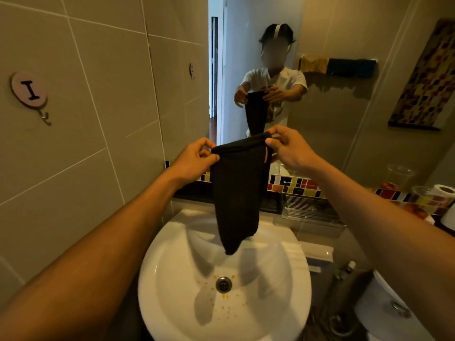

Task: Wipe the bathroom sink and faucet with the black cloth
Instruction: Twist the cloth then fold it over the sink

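Observation:
The black cloth [236,193] hangs in the air above the white sink [172,303], its lower tip over the back of the basin. My left hand [194,161] pinches its top left corner. My right hand [288,148] pinches the top right corner. The basin holds a metal drain [223,284] with small orange specks around it. The cloth hides the faucet at the back of the sink.
A mirror [332,107] faces me above a strip of coloured tiles [295,185]. A clear wire tray [310,210] sits on the ledge to the right, with a plastic cup [398,175] and a paper roll [443,193] beyond. A toilet [394,308] stands at lower right. A wall hook [30,94] hangs left.

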Available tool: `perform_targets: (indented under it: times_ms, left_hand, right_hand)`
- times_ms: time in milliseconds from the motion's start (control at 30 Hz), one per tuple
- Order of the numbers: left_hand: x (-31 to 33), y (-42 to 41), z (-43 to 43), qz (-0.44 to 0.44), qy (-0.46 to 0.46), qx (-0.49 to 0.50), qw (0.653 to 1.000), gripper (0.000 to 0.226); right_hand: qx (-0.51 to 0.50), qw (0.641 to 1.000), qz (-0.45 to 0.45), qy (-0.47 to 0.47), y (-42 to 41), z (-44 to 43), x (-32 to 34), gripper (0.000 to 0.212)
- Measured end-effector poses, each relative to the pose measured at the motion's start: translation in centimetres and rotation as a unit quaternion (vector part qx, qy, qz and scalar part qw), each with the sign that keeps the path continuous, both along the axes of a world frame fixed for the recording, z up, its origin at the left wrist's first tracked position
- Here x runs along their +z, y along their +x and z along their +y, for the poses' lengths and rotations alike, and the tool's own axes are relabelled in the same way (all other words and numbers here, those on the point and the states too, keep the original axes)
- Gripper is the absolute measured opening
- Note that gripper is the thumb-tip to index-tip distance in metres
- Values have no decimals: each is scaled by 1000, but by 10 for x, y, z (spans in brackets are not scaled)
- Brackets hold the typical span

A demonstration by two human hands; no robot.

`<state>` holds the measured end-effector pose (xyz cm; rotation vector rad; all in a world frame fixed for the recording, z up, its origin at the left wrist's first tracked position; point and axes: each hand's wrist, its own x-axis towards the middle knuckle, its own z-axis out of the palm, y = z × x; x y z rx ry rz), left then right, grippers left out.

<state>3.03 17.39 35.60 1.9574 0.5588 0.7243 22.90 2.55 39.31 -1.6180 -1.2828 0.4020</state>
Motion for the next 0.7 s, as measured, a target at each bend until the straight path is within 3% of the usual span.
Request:
perform_targets:
  times_ms: [100,167,233,367,500,633,700]
  left_hand:
    - [-10,1,-5,-52,-157,-25,986,24]
    - [-30,4,-15,-28,-258,-50,964,49]
    - [-55,10,-35,5,-318,-106,942,58]
    - [-80,33,-69,41,-326,-124,936,48]
    - [-80,40,-69,-87,-394,-121,907,38]
    - [-70,45,-73,-112,-413,-121,896,35]
    - [-63,51,-74,-101,-408,-114,900,30]
  right_hand:
    - [-2,1000,9,19,-1,2,2,12]
    - [-4,1000,0,24,-3,5,5,13]
    - [-8,1000,-16,21,-7,9,6,15]
    - [-21,999,-39,7,-10,14,4,14]
    - [-78,996,-28,22,1,10,7,15]
    - [-168,985,37,6,19,1,-3,29]
    - [-175,976,130,-25,22,-8,-16,45]
